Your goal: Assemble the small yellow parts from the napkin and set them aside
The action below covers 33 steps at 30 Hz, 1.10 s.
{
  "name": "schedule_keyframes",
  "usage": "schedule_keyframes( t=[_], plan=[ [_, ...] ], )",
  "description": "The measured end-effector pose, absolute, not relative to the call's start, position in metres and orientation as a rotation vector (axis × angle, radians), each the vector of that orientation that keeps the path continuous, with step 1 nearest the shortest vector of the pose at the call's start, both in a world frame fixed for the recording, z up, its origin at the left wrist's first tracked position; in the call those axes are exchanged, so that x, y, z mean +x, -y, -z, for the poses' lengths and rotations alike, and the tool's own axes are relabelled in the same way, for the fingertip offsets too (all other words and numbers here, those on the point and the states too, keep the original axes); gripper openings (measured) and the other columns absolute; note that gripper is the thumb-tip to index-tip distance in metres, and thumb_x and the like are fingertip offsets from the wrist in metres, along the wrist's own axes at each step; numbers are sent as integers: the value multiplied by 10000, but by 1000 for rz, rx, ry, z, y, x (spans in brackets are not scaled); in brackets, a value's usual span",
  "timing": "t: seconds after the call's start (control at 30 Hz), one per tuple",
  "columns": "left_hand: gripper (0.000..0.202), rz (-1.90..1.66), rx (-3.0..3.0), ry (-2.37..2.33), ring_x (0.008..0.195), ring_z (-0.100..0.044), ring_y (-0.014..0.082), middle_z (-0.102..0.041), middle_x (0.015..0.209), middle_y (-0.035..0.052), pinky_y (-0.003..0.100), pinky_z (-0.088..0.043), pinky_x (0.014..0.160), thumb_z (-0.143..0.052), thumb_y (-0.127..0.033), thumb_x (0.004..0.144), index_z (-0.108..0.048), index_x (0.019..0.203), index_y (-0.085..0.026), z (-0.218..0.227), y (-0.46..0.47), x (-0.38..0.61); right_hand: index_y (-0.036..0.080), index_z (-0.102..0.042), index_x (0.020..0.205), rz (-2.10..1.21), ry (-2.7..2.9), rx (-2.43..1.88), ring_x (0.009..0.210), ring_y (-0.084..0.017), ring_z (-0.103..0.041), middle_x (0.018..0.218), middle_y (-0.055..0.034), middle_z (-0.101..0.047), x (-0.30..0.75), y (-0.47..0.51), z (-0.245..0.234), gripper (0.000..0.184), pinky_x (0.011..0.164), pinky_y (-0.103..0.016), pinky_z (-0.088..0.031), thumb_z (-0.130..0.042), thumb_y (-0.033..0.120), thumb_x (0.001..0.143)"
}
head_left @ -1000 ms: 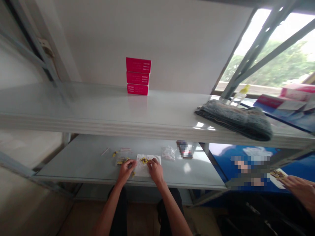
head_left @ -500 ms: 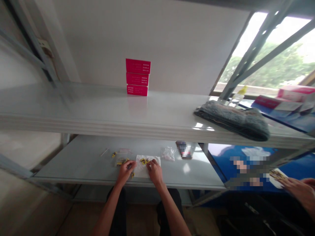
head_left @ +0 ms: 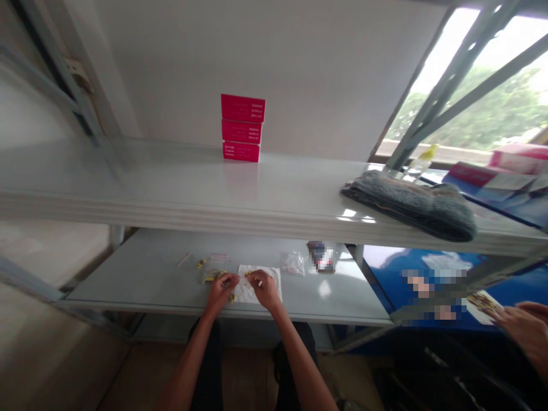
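Observation:
My left hand [head_left: 221,290] is closed in a pinch at the left edge of a white cloth or paper sheet [head_left: 246,294]. What its fingers hold, if anything, is too small to make out. Over the sheet, my right hand [head_left: 264,289] has its fingertips pressed together beside small yellow-and-dark pieces [head_left: 248,274], mostly covered by the hand. A clear plastic bag [head_left: 219,264] with yellow pieces lies just beyond my left hand. One more yellow-and-dark piece [head_left: 232,298] rests near my left wrist.
Right of the sheet lie another clear bag [head_left: 293,263] and a blurred dark packet [head_left: 320,257]. A thin white stick [head_left: 184,260] is at left. The upper shelf bears red boxes [head_left: 242,128] and a folded grey cloth [head_left: 411,202]. Another person's hand [head_left: 520,328] works at right.
My right hand has moved slightly left and up, closer to my left hand, and now covers most of the yellow pieces on the sheet. The view has shifted a little.

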<state>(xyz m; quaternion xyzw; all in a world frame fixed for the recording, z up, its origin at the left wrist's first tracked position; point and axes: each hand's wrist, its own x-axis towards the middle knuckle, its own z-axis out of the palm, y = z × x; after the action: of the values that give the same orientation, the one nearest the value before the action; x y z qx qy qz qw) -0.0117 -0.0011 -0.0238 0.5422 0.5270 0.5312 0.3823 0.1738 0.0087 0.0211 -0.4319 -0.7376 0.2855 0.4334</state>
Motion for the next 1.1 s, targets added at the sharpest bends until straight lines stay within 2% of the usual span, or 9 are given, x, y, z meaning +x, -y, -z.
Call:
schedule_keyframes(
  t=[0.07, 0.27, 0.43, 0.53, 0.63, 0.8, 0.97, 1.1],
  plan=[
    [367, -1360, 1361, -1352, 921, -695, 257, -764, 936, 89, 363, -534, 873, -711, -512, 775, -759, 903, -172, 24, 1, -12, 222, -777, 933, -750, 1849, -1109, 797, -183, -709, 962, -58, -774, 174, -6, -20, 164, 747, -255, -528, -621, 209, 882],
    [404, -1368, 1300, -1307, 956, -699, 269, -760, 1020, 122, 386, -541, 872, -732, -487, 765, -756, 999, -159, 24, 1, -11, 215, -767, 744, -584, 1863, -1315, 752, -211, -707, 809, -65, -773, 181, -7, -24, 206, 741, -286, -515, -593, 127, 810],
    [445, -1423, 1217, -1287, 840, -695, 223, -751, 900, 67, 354, -553, 824, -789, -470, 691, -741, 1013, -167, 23, 1, -13, 170, -733, 743, -828, 1655, -1148, 654, -192, -682, 736, -68, -746, 192, -12, -31, 170, 614, -262, -524, -608, 257, 817],
    [422, -1463, 1213, -1282, 904, -694, 234, -758, 946, 78, 353, -543, 853, -762, -493, 718, -751, 991, -172, 23, 1, -13, 162, -699, 711, -790, 1596, -1147, 620, -177, -673, 684, -58, -718, 195, -9, -35, 165, 591, -252, -521, -599, 258, 801],
    [410, -1459, 1213, -1265, 938, -697, 247, -765, 982, 87, 363, -536, 874, -735, -522, 744, -758, 964, -177, 23, 0, -13, 163, -690, 738, -922, 1645, -1085, 554, -157, -668, 613, -22, -681, 194, -5, -39, 141, 520, -217, -493, -596, 250, 798],
    [427, -1404, 1262, -1227, 885, -705, 238, -770, 937, 80, 357, -541, 837, -661, -564, 806, -750, 975, -183, 19, 2, -13, 163, -670, 738, -1152, 1674, -989, 508, -133, -664, 669, -10, -673, 192, -3, -37, 140, 453, -189, -476, -622, 285, 789],
    [383, -1207, 1430, -1197, 815, -694, 236, -760, 792, 61, 341, -533, 816, -668, -561, 796, -750, 731, -192, 11, 5, -14, 164, -703, 815, -1178, 1676, -922, 509, -109, -620, 732, -21, -693, 184, -9, -19, 181, 450, -186, -466, -647, 335, 796],
    [339, -1174, 1443, -1217, 821, -692, 239, -764, 807, 56, 331, -526, 809, -671, -519, 810, -764, 799, -193, 8, 7, -11, 177, -729, 953, -1096, 1585, -1006, 608, -134, -620, 790, -41, -724, 175, -12, 0, 275, 511, -204, -472, -638, 402, 823]
  ],
)
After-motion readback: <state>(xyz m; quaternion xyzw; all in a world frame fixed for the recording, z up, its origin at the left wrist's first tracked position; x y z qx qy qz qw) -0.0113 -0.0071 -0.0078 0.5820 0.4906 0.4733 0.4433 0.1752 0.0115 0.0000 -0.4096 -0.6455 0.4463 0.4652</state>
